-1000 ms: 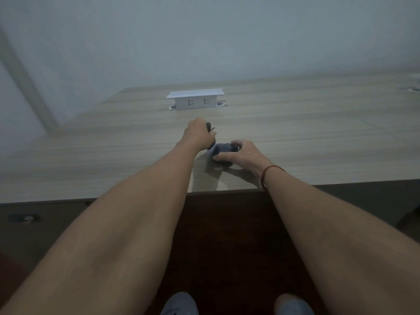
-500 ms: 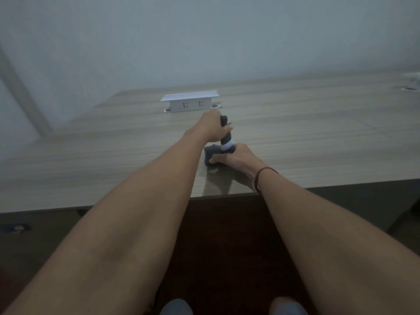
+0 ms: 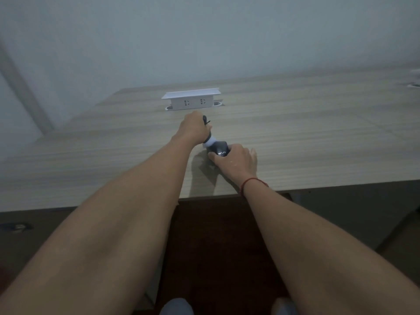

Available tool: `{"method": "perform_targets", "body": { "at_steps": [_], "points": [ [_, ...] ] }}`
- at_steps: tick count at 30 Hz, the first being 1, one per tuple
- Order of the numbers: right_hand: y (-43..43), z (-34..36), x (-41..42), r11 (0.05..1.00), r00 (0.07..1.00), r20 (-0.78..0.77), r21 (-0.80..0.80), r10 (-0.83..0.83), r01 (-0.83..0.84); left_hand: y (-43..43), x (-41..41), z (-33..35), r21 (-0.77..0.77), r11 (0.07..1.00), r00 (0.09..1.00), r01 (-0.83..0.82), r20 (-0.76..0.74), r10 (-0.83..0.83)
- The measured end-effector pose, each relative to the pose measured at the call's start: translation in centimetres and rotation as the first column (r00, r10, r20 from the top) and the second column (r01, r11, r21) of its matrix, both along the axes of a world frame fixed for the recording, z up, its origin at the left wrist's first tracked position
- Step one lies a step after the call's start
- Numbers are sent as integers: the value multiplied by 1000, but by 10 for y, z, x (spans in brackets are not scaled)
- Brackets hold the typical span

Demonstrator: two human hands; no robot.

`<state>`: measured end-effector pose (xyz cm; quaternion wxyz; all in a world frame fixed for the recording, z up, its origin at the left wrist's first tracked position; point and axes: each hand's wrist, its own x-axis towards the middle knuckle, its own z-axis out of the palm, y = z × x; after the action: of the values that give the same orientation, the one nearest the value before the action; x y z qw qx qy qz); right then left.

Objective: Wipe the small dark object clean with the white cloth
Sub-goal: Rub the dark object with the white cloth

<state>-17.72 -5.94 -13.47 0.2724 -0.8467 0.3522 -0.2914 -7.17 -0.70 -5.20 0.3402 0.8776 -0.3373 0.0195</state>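
A slim dark object (image 3: 205,120) sticks out of my left hand (image 3: 193,129), which is closed around it; most of it is hidden in the fist. Below the fist a white cloth (image 3: 210,142) shows as a small pale patch against the object's lower end. My right hand (image 3: 236,160) rests on the table and grips a dark grey piece with white lettering (image 3: 220,148), which touches the white patch. Whether the grey piece belongs to the slim object I cannot tell. Both hands are close together near the table's front edge.
The wooden table (image 3: 318,137) runs wide to both sides. A white pop-up socket box (image 3: 191,100) stands just behind my left hand. Another fitting (image 3: 414,85) sits at the far right edge. A pale wall rises behind the table; my feet show below.
My left hand has slid left and down over the slim object, so less of it shows above the fist. The right hand stays put, the grey piece now more upright.
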Motion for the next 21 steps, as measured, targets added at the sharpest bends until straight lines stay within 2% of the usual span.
{"method": "perform_targets", "body": {
  "at_steps": [4,8,12,16,19,21],
  "points": [
    [1,2,0,999,999,-41,-42,-29,27,0,1,-8,-158,988,997,-4,-80,-9],
    [5,2,-3,997,998,-29,-62,-50,48,8,-1,-18,-17,996,996,-88,-23,87],
    [5,2,-3,993,999,-21,-111,-34,31,19,3,-32,-134,976,985,-171,-47,166],
    [4,0,-2,993,1000,-3,-113,-20,19,27,4,-38,-119,992,984,-38,-180,16],
    [1,2,1,999,997,81,45,14,-18,40,7,-26,-114,990,927,87,-355,-123],
    [2,4,1,989,988,134,116,76,-92,46,11,-25,-130,990,922,60,-372,-105]
  ]
}}
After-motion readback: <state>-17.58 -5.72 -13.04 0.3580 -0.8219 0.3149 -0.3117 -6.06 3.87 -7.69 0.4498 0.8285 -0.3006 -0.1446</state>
